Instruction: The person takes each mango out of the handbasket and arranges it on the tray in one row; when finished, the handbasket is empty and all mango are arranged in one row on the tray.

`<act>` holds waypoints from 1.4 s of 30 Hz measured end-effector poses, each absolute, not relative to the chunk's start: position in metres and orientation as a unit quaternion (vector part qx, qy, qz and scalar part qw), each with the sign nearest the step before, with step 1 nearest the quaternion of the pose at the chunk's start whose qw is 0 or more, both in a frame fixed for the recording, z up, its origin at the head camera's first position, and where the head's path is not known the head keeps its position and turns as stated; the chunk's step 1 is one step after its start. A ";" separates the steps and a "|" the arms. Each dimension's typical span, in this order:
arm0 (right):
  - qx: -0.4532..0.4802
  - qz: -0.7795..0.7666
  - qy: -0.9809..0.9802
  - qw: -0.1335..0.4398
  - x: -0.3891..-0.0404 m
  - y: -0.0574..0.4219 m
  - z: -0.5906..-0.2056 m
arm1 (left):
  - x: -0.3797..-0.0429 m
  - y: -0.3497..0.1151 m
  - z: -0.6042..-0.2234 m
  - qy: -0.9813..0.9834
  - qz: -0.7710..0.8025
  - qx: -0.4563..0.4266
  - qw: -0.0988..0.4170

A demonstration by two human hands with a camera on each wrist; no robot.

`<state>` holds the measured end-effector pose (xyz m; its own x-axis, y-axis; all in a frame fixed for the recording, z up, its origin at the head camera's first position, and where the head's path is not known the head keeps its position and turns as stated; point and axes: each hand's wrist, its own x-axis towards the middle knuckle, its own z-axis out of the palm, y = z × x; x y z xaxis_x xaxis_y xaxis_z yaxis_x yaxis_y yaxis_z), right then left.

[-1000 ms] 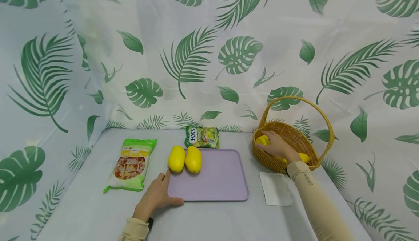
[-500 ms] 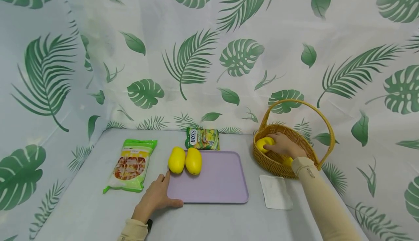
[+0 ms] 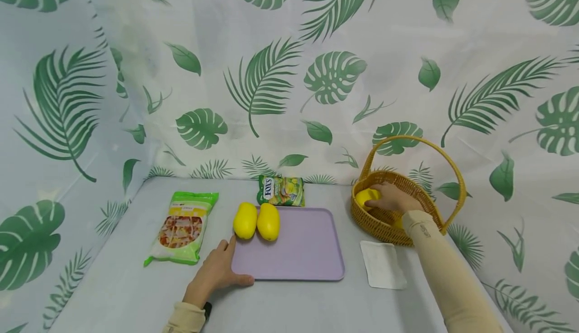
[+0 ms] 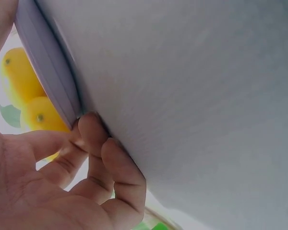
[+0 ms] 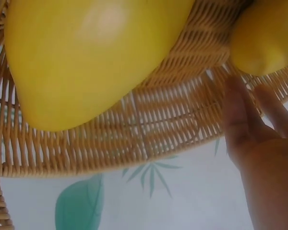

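My left hand grips the near left corner of a lilac tray, thumb along the front edge and fingers at the left side. In the left wrist view its bent fingertips press the tray's rim. Two yellow mangoes lie side by side on the tray's left end. My right hand reaches into a wicker basket and holds a yellow mango at the basket's left end. Another mango looms large in the right wrist view, mostly hidden under the wrist in the head view.
A green and white food bag lies left of the tray. A green FOX'S candy bag sits right behind it. A white cloth-like square lies before the basket, whose tall handle arches up. Leaf-print sheeting stands behind.
My right hand has shifted a little right and deeper inside the basket, and its mango shows more at the left end. The left hand and tray stay in place.
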<state>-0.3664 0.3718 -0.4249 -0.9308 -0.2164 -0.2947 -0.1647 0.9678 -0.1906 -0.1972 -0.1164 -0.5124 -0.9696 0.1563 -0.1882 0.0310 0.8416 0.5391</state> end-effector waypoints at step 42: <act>-0.117 -0.102 0.973 0.171 -0.379 0.380 -0.427 | -0.199 -0.117 -0.514 0.957 0.264 0.045 0.109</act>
<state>-0.3786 0.3800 -0.4273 -0.9143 -0.2620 -0.3087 -0.1925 0.9520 -0.2379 -0.1990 -0.1171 -0.5137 -0.9720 0.1447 -0.1852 0.0291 0.8561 0.5160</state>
